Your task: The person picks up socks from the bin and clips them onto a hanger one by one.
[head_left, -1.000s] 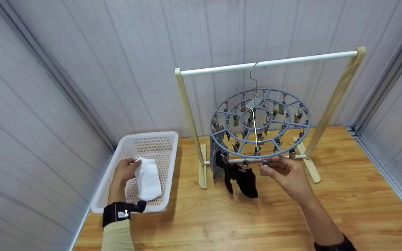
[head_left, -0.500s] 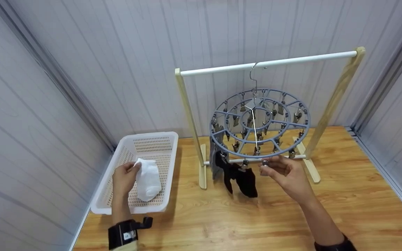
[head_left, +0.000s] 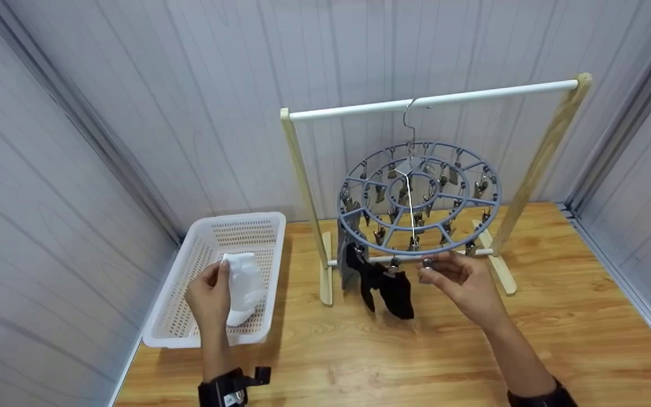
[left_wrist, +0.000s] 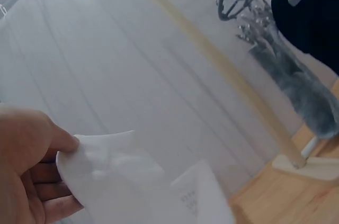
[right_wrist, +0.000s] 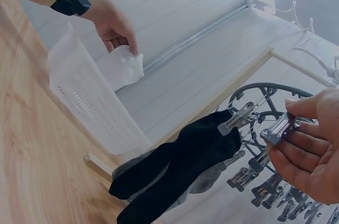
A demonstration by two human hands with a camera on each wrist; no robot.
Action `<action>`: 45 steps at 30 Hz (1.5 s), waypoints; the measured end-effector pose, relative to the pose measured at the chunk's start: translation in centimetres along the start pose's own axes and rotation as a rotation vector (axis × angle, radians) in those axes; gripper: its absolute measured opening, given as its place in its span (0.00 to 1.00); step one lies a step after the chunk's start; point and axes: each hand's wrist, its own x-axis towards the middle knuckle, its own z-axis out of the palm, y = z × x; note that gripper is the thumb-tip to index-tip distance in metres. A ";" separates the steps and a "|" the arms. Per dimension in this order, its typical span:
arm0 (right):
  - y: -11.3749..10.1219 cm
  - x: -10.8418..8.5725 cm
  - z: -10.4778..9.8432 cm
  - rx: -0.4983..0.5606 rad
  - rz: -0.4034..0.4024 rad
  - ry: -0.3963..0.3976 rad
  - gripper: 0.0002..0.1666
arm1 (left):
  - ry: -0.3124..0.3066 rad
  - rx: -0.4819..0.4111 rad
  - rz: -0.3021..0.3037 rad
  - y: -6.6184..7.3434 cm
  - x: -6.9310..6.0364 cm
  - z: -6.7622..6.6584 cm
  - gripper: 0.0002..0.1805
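A white sock [head_left: 244, 288] hangs from my left hand [head_left: 211, 294], pinched by one corner between thumb and fingers, over the basket. In the left wrist view the sock [left_wrist: 114, 173] spreads out from the thumb. My right hand [head_left: 464, 285] grips a metal clip [right_wrist: 278, 128] at the front edge of the round blue-grey clip hanger [head_left: 382, 249]. Just left of that hand, black socks [head_left: 396, 297] dangle from neighbouring clips. A grey sock [left_wrist: 296, 83] hangs behind them, partly hidden in the head view.
The white plastic basket [head_left: 159, 328] stands on the wooden table [head_left: 348, 367] at left. A rack with a white bar [head_left: 354, 110] and wooden posts [head_left: 546, 152] carries the hanger. Panelled walls [head_left: 190, 113] enclose the back and sides.
My left hand has shifted slightly right, with the wrist nearer the front, and the white sock now hangs lengthwise from it. The right hand keeps its place at the clip.
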 end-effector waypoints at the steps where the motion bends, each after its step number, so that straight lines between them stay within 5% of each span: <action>1: 0.0 0.0 0.0 0.000 0.003 0.001 0.13 | 0.021 -0.014 0.014 0.2 -0.3 0.1 0.14; 13: -0.3 -0.1 0.3 0.030 -0.007 -0.016 0.12 | 0.119 -0.089 0.101 2.4 -3.4 0.3 0.10; 24: -0.7 -0.2 0.4 0.042 -0.029 -0.002 0.10 | 0.079 -0.134 0.237 4.9 -4.8 1.4 0.09; 32: -0.7 -0.6 0.4 0.041 -0.026 0.022 0.12 | 0.020 -0.230 0.337 7.3 -7.1 2.1 0.06; 37: -0.8 -0.7 0.6 0.036 -0.027 0.032 0.11 | -0.079 -0.335 0.314 8.8 -8.8 2.8 0.06; 45: -0.6 -0.7 1.1 0.061 -0.060 -0.019 0.09 | -0.318 -0.364 0.255 9.9 -11.5 4.3 0.06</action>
